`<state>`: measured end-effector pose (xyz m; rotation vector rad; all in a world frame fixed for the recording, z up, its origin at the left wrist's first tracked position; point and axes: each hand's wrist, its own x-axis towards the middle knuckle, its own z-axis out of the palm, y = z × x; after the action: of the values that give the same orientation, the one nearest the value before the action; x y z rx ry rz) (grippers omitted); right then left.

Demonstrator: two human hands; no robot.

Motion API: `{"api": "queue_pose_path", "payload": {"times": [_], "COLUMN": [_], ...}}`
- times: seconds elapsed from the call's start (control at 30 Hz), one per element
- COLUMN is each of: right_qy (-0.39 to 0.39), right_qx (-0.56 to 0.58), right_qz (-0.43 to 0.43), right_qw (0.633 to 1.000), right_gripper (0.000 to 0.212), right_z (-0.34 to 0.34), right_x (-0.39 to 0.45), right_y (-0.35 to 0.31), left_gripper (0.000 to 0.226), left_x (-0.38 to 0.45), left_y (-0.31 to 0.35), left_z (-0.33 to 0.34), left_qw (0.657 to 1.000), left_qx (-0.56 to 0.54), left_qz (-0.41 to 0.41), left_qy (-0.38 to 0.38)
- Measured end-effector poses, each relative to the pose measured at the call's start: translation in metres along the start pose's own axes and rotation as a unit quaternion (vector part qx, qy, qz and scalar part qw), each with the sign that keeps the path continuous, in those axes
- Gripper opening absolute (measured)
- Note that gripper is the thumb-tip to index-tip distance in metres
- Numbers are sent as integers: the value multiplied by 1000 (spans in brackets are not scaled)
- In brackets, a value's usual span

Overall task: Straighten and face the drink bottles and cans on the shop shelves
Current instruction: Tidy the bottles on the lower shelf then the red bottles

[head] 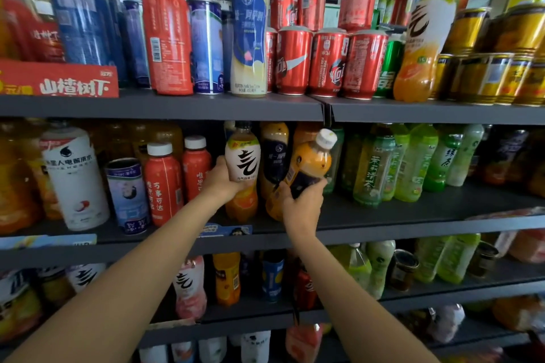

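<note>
**Both hands on bottles at the middle shelf**

The left hand grips an upright orange bottle with a white label, fingers wrapped round its left side. The bottle stands on the middle shelf, label facing out.

The right hand clamps round the lower part of a second bottle, the tilted bottle, orange with a dark label and white cap. It leans toward 1 o'clock, its cap near the underside of the top shelf. Whether its base touches the shelf cannot be told.

Between the two stands a dark-labelled bottle, just behind the hands.

At 9 o'clock from the left hand, two red bottles with white caps stand upright, then a pale blue can and a large white bottle. At 3 o'clock from the right hand, green tea bottles stand in a close row.

On the top shelf, red cans are stacked two high at 12 o'clock, with gold cans at 2 o'clock.
</note>
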<state>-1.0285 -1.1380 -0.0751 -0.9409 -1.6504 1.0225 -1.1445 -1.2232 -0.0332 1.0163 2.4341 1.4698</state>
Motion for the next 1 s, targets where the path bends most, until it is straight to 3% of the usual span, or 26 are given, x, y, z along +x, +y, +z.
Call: {"api": "queue_pose_path", "payload": {"times": [0.13, 0.2, 0.33, 0.53, 0.7, 0.77, 0.87, 1.0], "right_qy": [-71, -119, -145, -197, -179, -124, -24, -95], "right_qx": [-121, -154, -150, -161, -162, -179, -171, -131], "right_qz": [-95, -83, -23, -24, -46, -62, -134, -247], "right_qw": [986, 977, 978, 967, 969, 974, 976, 955], "right_gripper": [65, 60, 69, 65, 67, 69, 47, 40], "right_z": [7, 15, 19, 4, 6, 6, -3, -12], "right_x": [-4, 10, 35, 52, 43, 29, 11, 3], "right_y": [-9, -18, -25, -24, -8, 4, 13, -3], "left_gripper": [63, 65, 65, 68, 70, 74, 77, 76], "left_x": [-2, -2, -3, 0, -1, 0, 2, 2], "left_y": [-1, -1, -4, -5, -10, -13, -15, -15], "left_z": [-2, -4, -6, -6, -4, -3, 2, 4], "left_qw": [1000, 1000, 1000, 999, 998, 995, 991, 994], "left_qx": [1, -9, -9, -19, -55, -79, -109, -102], "left_qz": [4, 0, 4, 10, 2, -12, -27, -3], "left_qy": [-7, -8, -6, -35, -40, -53, -70, -36]}}
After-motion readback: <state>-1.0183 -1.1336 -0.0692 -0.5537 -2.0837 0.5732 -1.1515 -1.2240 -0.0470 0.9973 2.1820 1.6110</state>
